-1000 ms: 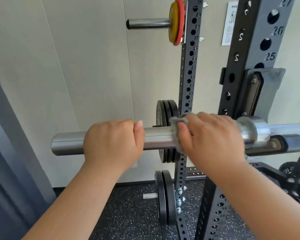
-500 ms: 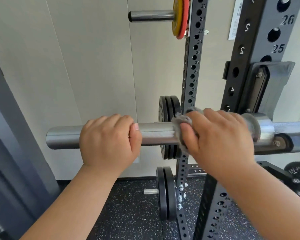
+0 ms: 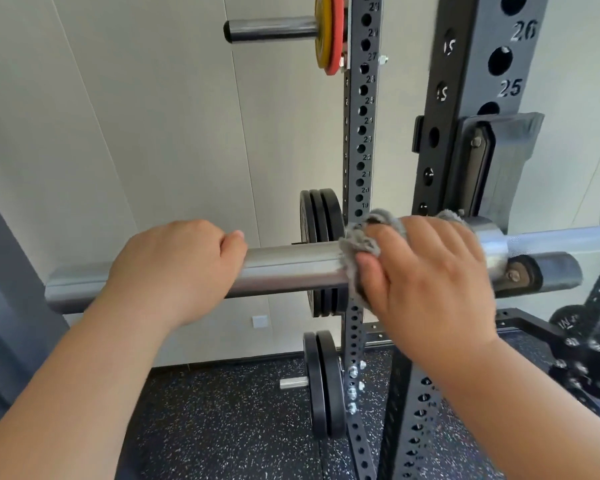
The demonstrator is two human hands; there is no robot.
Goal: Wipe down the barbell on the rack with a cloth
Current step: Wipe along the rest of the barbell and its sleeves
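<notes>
A steel barbell [image 3: 291, 268] lies level across the rack, its thick sleeve pointing left and its thin shaft running off to the right past the collar. My left hand [image 3: 174, 268] grips the sleeve from above, fingers curled over the top. My right hand [image 3: 426, 271] wraps a grey cloth [image 3: 357, 244] round the sleeve just left of the collar, thumb below. The cloth sticks out above and left of my fingers. The bar rests in a black hook [image 3: 541, 271] on the near upright.
A black rack upright [image 3: 478, 64] with numbered holes stands at right, a thinner perforated post [image 3: 361, 133] behind it. Black plates [image 3: 319, 216] hang on the post, two more plates [image 3: 323, 382] lower down. Yellow and red plates [image 3: 329, 32] sit on a peg above. Speckled rubber floor below.
The view has tilted, so the bar sits lower in the frame. My right hand with the cloth has turned a little round the sleeve, showing more cloth on top. My left hand keeps its grip.
</notes>
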